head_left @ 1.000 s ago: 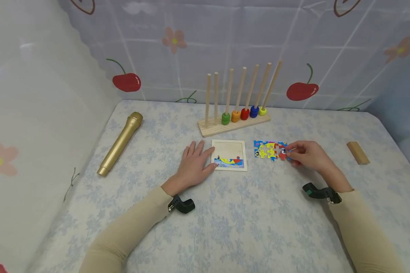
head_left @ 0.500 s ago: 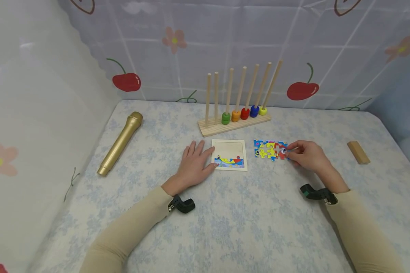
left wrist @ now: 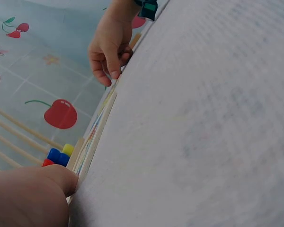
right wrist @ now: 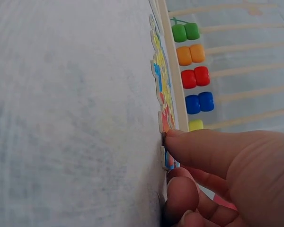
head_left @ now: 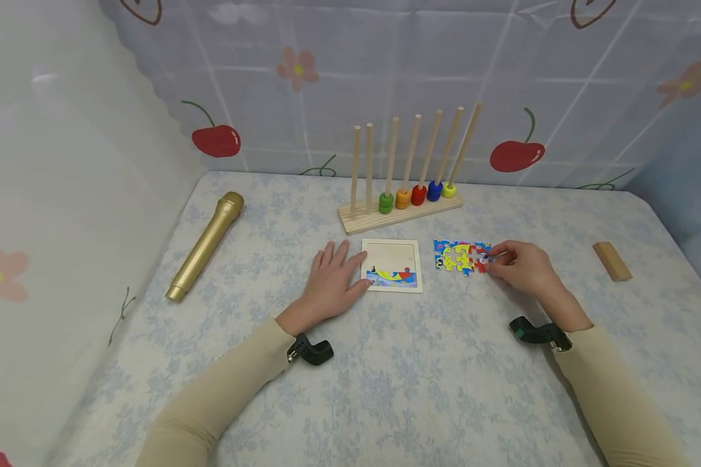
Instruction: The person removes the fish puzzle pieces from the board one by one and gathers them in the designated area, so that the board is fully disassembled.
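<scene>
My left hand (head_left: 333, 282) lies spread on the table, its thumb and forefinger on the left edge of a small wooden puzzle tray (head_left: 390, 242). Joined pieces fill the lower part of that tray with a yellow, red and blue picture. To its right, a flat group of joined jigsaw pieces (head_left: 457, 257) in yellow, blue and red lies on the cloth. At the right end of this group, my right hand (head_left: 522, 266) pinches a jigsaw piece (right wrist: 169, 160) between thumb and fingers, low against the table. Fingers hide part of that piece.
Behind the tray stands a wooden peg rack (head_left: 356, 224) with coloured beads on several of its upright rods. A gold microphone (head_left: 206, 246) lies at the left, and a wooden block (head_left: 612, 261) at the right. A printed curtain (head_left: 350, 84) hangs behind the table.
My right hand and wrist have shifted slightly left, with the fingertips closer in at the right end of the jigsaw group. My left hand and the tray have stayed put.
</scene>
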`<state>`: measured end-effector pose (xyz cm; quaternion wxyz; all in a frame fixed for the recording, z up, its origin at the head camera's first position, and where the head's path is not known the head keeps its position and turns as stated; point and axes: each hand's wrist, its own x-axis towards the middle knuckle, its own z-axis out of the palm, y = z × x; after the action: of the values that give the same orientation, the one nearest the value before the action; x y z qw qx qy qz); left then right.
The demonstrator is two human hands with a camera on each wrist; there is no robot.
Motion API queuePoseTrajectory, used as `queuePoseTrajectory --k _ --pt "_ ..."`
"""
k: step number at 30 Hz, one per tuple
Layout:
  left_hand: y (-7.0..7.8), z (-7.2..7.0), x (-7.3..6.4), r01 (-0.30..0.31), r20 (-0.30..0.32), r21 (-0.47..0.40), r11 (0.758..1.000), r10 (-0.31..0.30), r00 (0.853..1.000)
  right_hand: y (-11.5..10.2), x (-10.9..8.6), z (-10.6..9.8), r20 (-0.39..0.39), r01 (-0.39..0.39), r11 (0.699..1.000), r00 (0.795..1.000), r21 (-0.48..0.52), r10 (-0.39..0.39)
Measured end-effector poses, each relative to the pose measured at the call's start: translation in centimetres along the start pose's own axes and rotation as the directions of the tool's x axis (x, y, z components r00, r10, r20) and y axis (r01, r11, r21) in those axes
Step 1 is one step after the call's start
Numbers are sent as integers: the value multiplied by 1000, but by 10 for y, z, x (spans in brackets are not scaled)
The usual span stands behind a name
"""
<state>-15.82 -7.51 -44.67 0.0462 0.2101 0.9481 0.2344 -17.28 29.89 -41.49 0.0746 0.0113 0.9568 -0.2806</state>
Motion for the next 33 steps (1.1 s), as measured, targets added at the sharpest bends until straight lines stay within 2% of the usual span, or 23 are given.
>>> queuePoseTrajectory --k 11,33 --pt "-1 2 0 -4 -13 -3 1000 4 1000 1 1 2 -22 -6 1000 1000 -7 6" --pt "0 0 -1 4 9 -6 1000 -4 1000 1 0 0 -14 -5 1000 1000 6 5"
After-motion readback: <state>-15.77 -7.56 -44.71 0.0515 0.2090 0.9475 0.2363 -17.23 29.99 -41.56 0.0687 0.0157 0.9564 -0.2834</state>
